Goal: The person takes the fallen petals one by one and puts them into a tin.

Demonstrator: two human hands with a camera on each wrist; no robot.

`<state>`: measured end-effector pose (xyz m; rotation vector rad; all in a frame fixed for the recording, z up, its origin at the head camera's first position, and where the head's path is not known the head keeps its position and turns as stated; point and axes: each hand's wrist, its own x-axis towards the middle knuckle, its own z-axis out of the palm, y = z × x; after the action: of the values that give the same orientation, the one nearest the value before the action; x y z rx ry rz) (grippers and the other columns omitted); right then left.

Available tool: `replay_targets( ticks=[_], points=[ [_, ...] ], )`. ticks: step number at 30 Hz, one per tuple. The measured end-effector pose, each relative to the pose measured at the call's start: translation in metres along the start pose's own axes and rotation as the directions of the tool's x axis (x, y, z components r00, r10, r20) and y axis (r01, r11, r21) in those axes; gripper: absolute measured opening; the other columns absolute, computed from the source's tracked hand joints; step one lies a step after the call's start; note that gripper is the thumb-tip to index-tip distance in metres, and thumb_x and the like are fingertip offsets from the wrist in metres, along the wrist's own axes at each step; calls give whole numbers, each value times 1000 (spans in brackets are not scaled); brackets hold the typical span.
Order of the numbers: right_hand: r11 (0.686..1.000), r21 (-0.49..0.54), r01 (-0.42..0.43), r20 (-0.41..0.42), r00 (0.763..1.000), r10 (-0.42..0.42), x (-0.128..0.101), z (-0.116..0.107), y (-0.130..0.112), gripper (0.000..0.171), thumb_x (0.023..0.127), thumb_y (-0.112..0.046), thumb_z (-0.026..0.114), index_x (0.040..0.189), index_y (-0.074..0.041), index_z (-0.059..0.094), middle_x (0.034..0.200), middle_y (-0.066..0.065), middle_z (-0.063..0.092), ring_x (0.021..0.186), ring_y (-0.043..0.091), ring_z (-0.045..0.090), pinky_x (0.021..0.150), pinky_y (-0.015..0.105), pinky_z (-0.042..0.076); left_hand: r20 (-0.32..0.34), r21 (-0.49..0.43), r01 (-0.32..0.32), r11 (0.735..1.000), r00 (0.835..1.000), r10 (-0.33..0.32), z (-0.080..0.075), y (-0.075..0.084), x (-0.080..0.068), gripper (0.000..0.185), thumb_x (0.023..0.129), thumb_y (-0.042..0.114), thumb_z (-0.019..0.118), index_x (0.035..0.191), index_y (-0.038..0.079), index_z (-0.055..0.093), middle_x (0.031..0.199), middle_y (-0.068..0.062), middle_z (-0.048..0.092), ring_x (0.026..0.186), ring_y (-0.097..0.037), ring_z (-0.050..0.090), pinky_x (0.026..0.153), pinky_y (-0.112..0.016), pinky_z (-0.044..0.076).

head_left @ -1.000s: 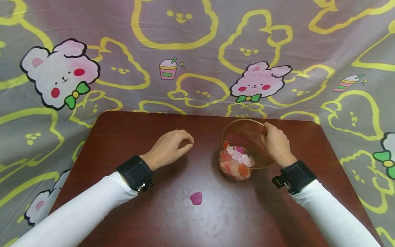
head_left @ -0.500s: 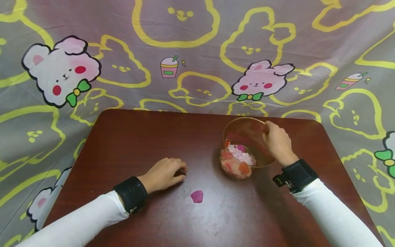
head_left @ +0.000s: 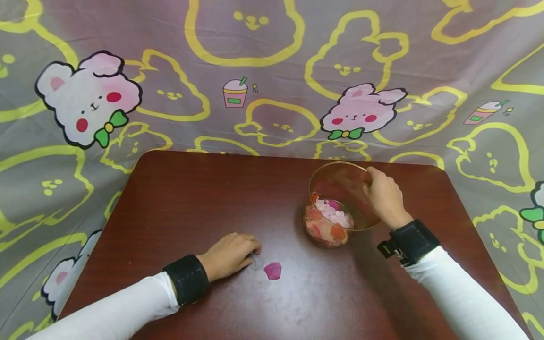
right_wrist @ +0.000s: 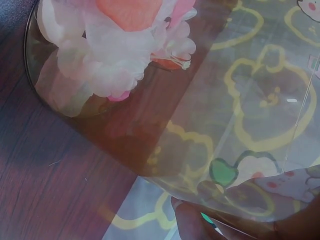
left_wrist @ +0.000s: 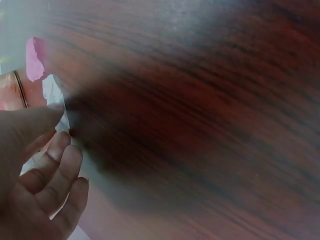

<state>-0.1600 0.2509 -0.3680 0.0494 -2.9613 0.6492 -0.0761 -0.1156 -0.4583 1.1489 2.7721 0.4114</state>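
Observation:
My right hand (head_left: 384, 196) grips the rim of a clear, amber-tinted cylindrical container (head_left: 340, 172), thumb inside the wall. It leans on the table, its mouth tipped up toward me. White, pink and orange artificial petals (head_left: 325, 229) fill its bottom; the right wrist view shows these petals (right_wrist: 110, 50) through the clear wall. My left hand (head_left: 229, 255) is low over the table, fingers curled, thumb and forefinger tips pinching a pale translucent petal (left_wrist: 54, 92). Just beyond those fingertips lies a magenta petal (head_left: 273, 270), which shows as a pink petal (left_wrist: 35, 60) in the left wrist view.
The dark reddish-brown wooden table (head_left: 204, 189) has rounded far corners. Behind it and at both sides hangs a grey cloth (head_left: 272, 71) printed with yellow outlines and rabbits. Each wrist wears a black strap (head_left: 187, 279).
My left hand has come down and toward me, then slightly forward to the pale petal, its fingertips closing on it. My right hand and the container have stayed in place.

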Motion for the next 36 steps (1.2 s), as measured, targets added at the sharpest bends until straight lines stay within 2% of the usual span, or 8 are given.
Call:
replay_targets(
  ticks=[9,15,19,24,30,36],
  points=[
    [1000,-4,-10,-4,1000,10,-1,3,0,9,93,-5,55,100,-4,61,82,17,64,68,33,58,52,41,40,-43,-22,11,1000,999,-12,4,0,-2,17,85,6,75,77,16,64,72,6,61,65,-6,54,60,-27,46],
    [1000,1,-12,-6,1000,12,-2,4,-1,8,92,-4,56,98,-4,61,81,17,64,67,33,57,52,41,40,-71,-53,23,998,997,-27,5,-2,-4,16,88,8,73,77,15,63,71,7,60,65,-5,52,62,-28,48],
    [1000,2,-11,-13,1000,11,-3,5,-2,7,92,-3,56,97,-4,61,81,16,63,67,32,57,51,40,39,-108,-57,50,997,993,-56,-1,-3,-3,15,89,12,74,80,16,63,73,7,58,67,-5,52,64,-28,49],
    [1000,-5,-9,-18,1000,9,-3,4,-3,7,91,-3,56,96,-4,61,80,16,63,67,32,56,51,39,38,-169,-55,97,994,980,-105,-16,-7,6,10,90,15,74,85,16,66,77,7,59,70,-5,53,67,-28,50],
    [1000,-4,-15,-6,1000,15,-3,4,-3,7,92,-3,55,97,-4,60,77,14,60,65,30,53,51,37,36,-189,-86,160,983,966,-174,-45,-10,22,5,91,15,74,91,14,69,80,5,62,72,-7,53,68,-27,50],
    [1000,-11,-16,-10,1000,16,-4,4,-2,6,92,-3,55,97,-3,59,77,14,59,64,30,53,51,36,35,-257,-95,148,984,952,-168,-75,-14,42,2,92,11,69,92,11,71,80,3,62,72,-10,55,65,-28,49]
  ],
)
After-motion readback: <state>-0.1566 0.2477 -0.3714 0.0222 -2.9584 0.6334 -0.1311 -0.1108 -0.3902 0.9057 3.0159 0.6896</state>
